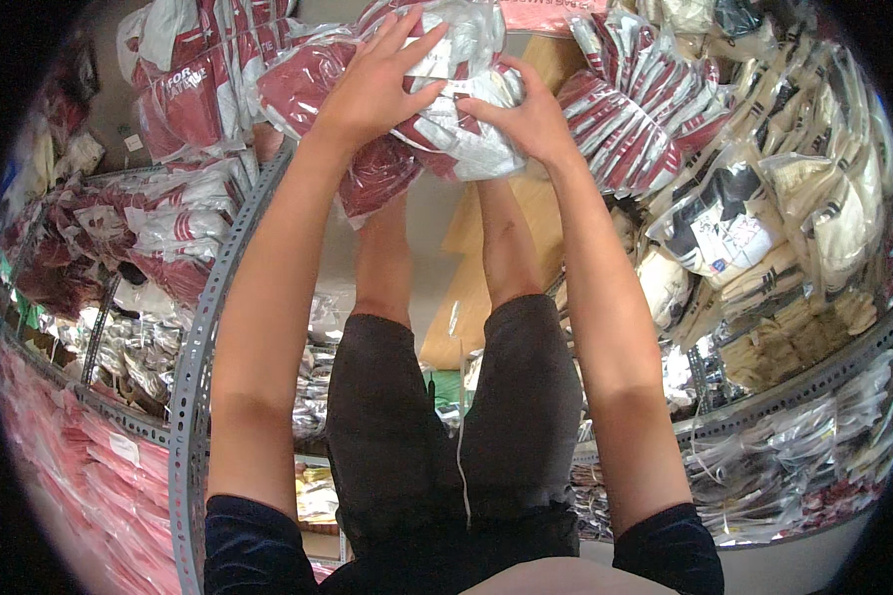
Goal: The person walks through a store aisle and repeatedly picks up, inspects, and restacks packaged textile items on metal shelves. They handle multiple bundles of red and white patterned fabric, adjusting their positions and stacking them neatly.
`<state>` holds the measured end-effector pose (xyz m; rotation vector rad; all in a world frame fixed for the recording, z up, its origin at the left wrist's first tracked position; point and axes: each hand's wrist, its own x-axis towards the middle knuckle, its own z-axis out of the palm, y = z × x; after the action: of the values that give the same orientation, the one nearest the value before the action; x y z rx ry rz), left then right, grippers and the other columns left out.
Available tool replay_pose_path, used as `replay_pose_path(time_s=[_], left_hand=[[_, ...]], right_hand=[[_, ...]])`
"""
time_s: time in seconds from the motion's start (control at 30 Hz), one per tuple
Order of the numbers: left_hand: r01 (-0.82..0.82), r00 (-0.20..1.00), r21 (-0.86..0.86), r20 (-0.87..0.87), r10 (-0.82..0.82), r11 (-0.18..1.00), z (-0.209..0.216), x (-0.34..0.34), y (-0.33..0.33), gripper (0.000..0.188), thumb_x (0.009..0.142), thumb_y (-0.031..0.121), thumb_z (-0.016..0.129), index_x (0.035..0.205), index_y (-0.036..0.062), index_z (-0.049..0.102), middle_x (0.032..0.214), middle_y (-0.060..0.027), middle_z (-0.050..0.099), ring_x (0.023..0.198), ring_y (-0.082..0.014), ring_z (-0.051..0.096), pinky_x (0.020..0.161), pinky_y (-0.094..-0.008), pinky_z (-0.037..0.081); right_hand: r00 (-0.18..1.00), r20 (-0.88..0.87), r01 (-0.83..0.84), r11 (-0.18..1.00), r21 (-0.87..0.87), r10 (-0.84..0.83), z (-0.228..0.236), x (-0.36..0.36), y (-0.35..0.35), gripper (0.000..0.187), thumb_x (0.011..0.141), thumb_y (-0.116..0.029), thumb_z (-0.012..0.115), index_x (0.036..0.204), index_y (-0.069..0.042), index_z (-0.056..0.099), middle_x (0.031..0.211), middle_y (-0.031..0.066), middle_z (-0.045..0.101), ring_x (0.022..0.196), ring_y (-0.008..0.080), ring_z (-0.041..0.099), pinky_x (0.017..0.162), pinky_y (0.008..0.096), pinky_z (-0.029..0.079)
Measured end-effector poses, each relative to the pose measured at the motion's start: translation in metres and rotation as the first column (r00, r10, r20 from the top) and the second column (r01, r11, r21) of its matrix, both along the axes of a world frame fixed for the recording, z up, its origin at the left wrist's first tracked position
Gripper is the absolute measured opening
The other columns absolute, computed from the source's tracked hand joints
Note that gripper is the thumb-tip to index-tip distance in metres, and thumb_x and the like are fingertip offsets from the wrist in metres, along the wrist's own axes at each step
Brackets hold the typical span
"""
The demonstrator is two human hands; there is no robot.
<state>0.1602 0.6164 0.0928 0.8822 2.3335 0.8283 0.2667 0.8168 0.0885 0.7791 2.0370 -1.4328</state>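
Note:
A plastic-wrapped bundle of maroon and white folded cloth items (466, 129) is between my hands at the top middle, in front of my shins. My left hand (372, 89) grips it from the left, its fingers spread over the wrap and its thumb pointing inward. On the right side, my right hand (531, 114) clasps the bundle with thumb and fingers apart around its edge. Just left of the bundle lie more maroon and white wrapped packs (193, 104). To its right sits a tied stack of similar striped packs (635, 119). The bundle's underside is hidden.
A grey perforated metal shelf post (193, 397) rises close to my left arm. Pink wrapped packs (99, 466) fill the lower left. Beige and black wrapped packs (764, 228) pile up on the right, above a metal shelf edge (794, 392). Brown cardboard (476, 258) lies behind my legs.

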Motion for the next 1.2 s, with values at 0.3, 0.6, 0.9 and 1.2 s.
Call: replay_pose_path(time_s=[0.3, 0.6, 0.9, 1.2], left_hand=[[0.05, 0.999, -0.127, 0.012, -0.049, 0.991, -0.004, -0.007, 0.008, 0.061, 0.08, 0.033, 0.069, 0.134, 0.0101, 0.051, 0.143, -0.0185, 0.042, 0.131, -0.0386, 0.04, 0.107, -0.0445, 0.036], [-0.12, 0.993, 0.04, -0.002, 0.12, 0.992, 0.006, -0.003, -0.007, 0.058, 0.077, 0.035, 0.071, 0.126, 0.0072, 0.057, 0.138, -0.0203, 0.047, 0.128, -0.0363, 0.043, 0.106, -0.0439, 0.036], [-0.886, 0.052, -0.464, -0.068, 0.996, 0.015, 0.012, 0.072, -0.021, 0.102, 0.081, 0.054, 0.065, 0.147, -0.0036, 0.015, 0.145, -0.0322, 0.03, 0.135, -0.0478, 0.028, 0.11, -0.0504, 0.026], [-0.922, 0.219, -0.292, 0.151, 0.964, 0.255, -0.056, 0.119, -0.073, 0.106, 0.071, 0.048, 0.075, 0.146, -0.0002, 0.018, 0.135, -0.0303, 0.044, 0.121, -0.0464, 0.046, 0.101, -0.0477, 0.037]], right_hand=[[1.0, 0.006, -0.018, 0.999, 0.032, 0.018, 0.0, -0.004, -0.001, 0.083, 0.061, -0.042, 0.087, 0.126, -0.005, 0.052, 0.115, 0.0191, 0.063, 0.107, 0.0281, 0.061, 0.092, 0.0364, 0.047], [1.0, -0.014, -0.007, 0.998, -0.07, 0.006, -0.007, 0.01, 0.005, 0.09, 0.065, -0.047, 0.084, 0.133, 0.0, 0.047, 0.121, 0.021, 0.059, 0.112, 0.0274, 0.058, 0.095, 0.0364, 0.045], [0.981, 0.18, -0.105, 0.977, 0.187, 0.071, 0.005, -0.033, -0.024, 0.097, 0.077, -0.069, 0.059, 0.137, 0.006, 0.04, 0.13, 0.0289, 0.051, 0.123, 0.0375, 0.05, 0.103, 0.0397, 0.037], [0.955, 0.278, -0.132, 0.987, 0.094, 0.101, -0.043, -0.009, 0.004, 0.07, 0.084, -0.05, 0.065, 0.123, 0.007, 0.053, 0.121, 0.0216, 0.059, 0.115, 0.0283, 0.055, 0.1, 0.0359, 0.039]])
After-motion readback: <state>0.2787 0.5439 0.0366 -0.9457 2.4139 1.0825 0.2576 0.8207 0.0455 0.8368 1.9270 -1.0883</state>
